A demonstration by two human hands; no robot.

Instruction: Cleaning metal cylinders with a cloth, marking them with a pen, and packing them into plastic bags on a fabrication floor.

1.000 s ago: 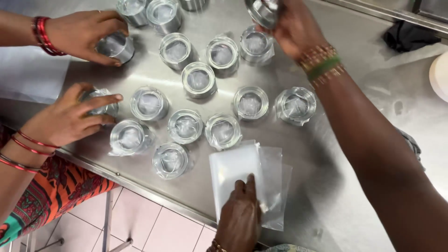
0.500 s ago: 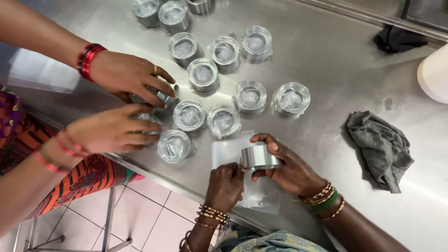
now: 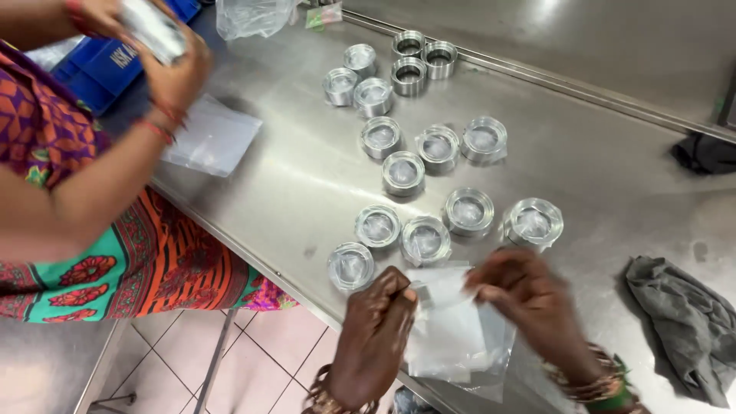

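Clear bags (image 3: 452, 337): a flat pile at the near surface edge, pinched between left hand (image 3: 376, 337) and right hand (image 3: 529, 303).
Second pile (image 3: 213, 136): clear flat bags, far left on the surface.
Crumpled bag (image 3: 249, 15): clear plastic, top edge.
Blue crate (image 3: 103, 65): top left, with white lettering.

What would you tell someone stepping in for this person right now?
Left hand and right hand each pinch the top edge of a clear plastic bag on a small stack at the steel table edge.
Metal rings, many already wrapped in plastic, stand just beyond the hands; three at the far end look bare.
A co-worker on the left holds one up.
Grey cloth lies on the right.
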